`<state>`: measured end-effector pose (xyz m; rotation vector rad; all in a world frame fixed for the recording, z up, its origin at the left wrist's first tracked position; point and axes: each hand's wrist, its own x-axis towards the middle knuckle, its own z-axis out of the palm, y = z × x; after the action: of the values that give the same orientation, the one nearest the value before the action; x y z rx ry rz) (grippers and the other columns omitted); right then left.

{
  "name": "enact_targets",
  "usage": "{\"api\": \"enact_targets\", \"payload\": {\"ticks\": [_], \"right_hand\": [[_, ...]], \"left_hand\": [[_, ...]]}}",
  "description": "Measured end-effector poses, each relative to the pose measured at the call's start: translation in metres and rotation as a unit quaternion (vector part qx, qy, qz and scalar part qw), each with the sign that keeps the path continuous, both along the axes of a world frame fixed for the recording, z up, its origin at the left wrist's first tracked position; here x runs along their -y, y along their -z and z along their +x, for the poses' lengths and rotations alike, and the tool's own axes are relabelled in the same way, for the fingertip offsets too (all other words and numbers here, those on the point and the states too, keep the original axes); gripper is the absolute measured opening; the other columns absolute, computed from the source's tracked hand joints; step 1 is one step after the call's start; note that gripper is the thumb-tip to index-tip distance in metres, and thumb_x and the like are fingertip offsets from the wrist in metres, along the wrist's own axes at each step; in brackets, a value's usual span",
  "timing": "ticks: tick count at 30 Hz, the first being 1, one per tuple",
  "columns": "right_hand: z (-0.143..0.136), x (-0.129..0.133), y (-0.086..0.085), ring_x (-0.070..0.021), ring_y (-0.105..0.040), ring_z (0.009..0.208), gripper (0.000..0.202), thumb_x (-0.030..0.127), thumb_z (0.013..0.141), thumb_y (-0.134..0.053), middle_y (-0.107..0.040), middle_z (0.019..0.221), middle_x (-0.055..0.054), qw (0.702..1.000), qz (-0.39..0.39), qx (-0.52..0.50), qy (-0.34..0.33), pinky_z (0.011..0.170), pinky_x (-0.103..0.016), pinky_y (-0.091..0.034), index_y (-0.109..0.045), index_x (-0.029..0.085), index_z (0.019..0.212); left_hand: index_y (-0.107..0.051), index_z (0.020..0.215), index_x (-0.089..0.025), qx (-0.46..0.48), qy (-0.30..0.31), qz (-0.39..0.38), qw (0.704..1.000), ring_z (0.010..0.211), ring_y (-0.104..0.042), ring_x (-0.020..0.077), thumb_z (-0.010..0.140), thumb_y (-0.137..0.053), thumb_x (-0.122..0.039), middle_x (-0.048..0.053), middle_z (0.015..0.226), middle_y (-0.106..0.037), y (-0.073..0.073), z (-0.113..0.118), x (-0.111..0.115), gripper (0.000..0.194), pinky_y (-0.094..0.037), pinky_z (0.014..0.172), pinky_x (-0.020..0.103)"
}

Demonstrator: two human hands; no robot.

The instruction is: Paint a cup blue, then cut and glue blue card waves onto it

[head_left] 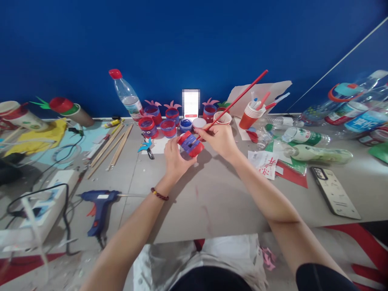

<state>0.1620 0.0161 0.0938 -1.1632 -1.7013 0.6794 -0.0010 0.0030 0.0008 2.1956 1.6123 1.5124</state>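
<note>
My left hand [176, 155] grips a small cup-like piece [190, 144], painted red at both ends with a purple-blue band round its middle, held tilted above the table. In my right hand [220, 139] is a long red paintbrush [239, 99], pinched near its lower end. Its bristle tip touches the blue band. Just behind the piece stand an open jar of blue paint [186, 125] and a round white lid [199, 123]. Similar red-and-blue painted cups [168, 128] stand around them, some with paper leaves on top.
At left lie a blue glue gun [101, 198], wooden sticks [110, 147] and a white power strip [50, 202] with cords. A clear bottle [127, 95] stands at the back. On the right are stacked paper cups with pens [251, 115], plastic bottles [306, 136] and a phone [335, 194].
</note>
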Motion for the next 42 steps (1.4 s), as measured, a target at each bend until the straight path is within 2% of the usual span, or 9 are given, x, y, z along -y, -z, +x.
{"api": "enact_targets", "payload": {"ticks": [5,9,14,20,29,34,39,42], "right_hand": [[0.014,-0.007,-0.007,-0.0165,-0.065,0.064,0.029,0.033,0.084,-0.065,-0.070,0.067,-0.004,0.997,0.037,0.041,0.049,0.062,-0.031,-0.053,-0.066,0.017,0.060],[0.023,-0.013,-0.005,-0.0189,-0.067,0.073,0.030,0.035,0.083,-0.067,-0.072,0.076,-0.006,0.995,0.065,0.040,0.069,0.065,-0.033,-0.054,-0.065,0.018,0.059],[0.014,-0.007,0.002,-0.0180,-0.068,0.066,0.033,0.048,0.082,-0.066,-0.072,0.070,-0.006,1.000,-0.019,-0.023,0.007,0.064,-0.032,-0.058,-0.071,0.017,0.073],[-0.001,0.000,0.004,-0.0186,-0.069,0.067,0.033,0.046,0.082,-0.066,-0.073,0.078,-0.007,0.999,-0.033,-0.012,-0.027,0.062,-0.031,-0.056,-0.071,0.016,0.068],[0.016,-0.010,-0.003,-0.0164,-0.064,0.060,0.030,0.036,0.084,-0.065,-0.068,0.063,-0.004,0.998,0.020,0.040,0.046,0.059,-0.030,-0.053,-0.065,0.018,0.060],[0.023,-0.017,0.000,-0.0195,-0.067,0.074,0.033,0.036,0.083,-0.066,-0.071,0.075,-0.007,0.991,0.082,0.052,0.088,0.067,-0.033,-0.054,-0.064,0.019,0.056],[0.011,-0.008,0.003,-0.0169,-0.069,0.067,0.032,0.048,0.082,-0.066,-0.072,0.073,-0.005,0.998,-0.021,-0.059,0.005,0.066,-0.030,-0.058,-0.070,0.017,0.073],[0.001,-0.003,0.007,-0.0170,-0.070,0.065,0.033,0.049,0.080,-0.067,-0.072,0.071,-0.005,0.995,-0.048,-0.080,-0.028,0.064,-0.029,-0.058,-0.071,0.016,0.077]], "left_hand": [[-0.040,0.122,-0.019,0.009,0.004,-0.010,1.000,0.105,-0.054,0.0289,0.058,-0.081,-0.033,0.010,0.111,-0.053,0.000,-0.001,-0.001,0.077,-0.045,0.093,0.047],[-0.041,0.121,-0.019,0.016,0.001,-0.011,1.000,0.104,-0.053,0.0287,0.058,-0.082,-0.032,0.010,0.109,-0.052,0.000,-0.002,-0.002,0.077,-0.045,0.092,0.046],[-0.041,0.121,-0.021,0.023,-0.005,-0.023,0.999,0.104,-0.052,0.0285,0.058,-0.082,-0.033,0.009,0.109,-0.050,0.001,-0.002,-0.001,0.076,-0.045,0.091,0.047],[-0.042,0.119,-0.020,0.017,-0.004,-0.012,1.000,0.103,-0.052,0.0285,0.059,-0.081,-0.034,0.009,0.107,-0.051,-0.001,-0.002,-0.001,0.073,-0.045,0.089,0.047],[-0.040,0.121,-0.019,0.013,-0.005,-0.013,1.000,0.104,-0.052,0.0291,0.058,-0.083,-0.031,0.010,0.109,-0.052,-0.001,-0.002,-0.001,0.077,-0.046,0.092,0.048],[-0.040,0.122,-0.020,0.009,0.000,-0.012,1.000,0.105,-0.052,0.0291,0.058,-0.083,-0.031,0.010,0.111,-0.051,-0.001,-0.003,-0.001,0.078,-0.045,0.092,0.047],[-0.041,0.123,-0.022,0.000,0.005,-0.008,1.000,0.108,-0.051,0.0301,0.057,-0.083,-0.031,0.010,0.113,-0.051,-0.001,-0.002,-0.001,0.078,-0.044,0.094,0.048],[-0.042,0.124,-0.023,-0.014,0.012,0.003,1.000,0.107,-0.052,0.0305,0.056,-0.084,-0.031,0.010,0.114,-0.052,0.000,-0.001,-0.001,0.081,-0.043,0.094,0.048]]}}
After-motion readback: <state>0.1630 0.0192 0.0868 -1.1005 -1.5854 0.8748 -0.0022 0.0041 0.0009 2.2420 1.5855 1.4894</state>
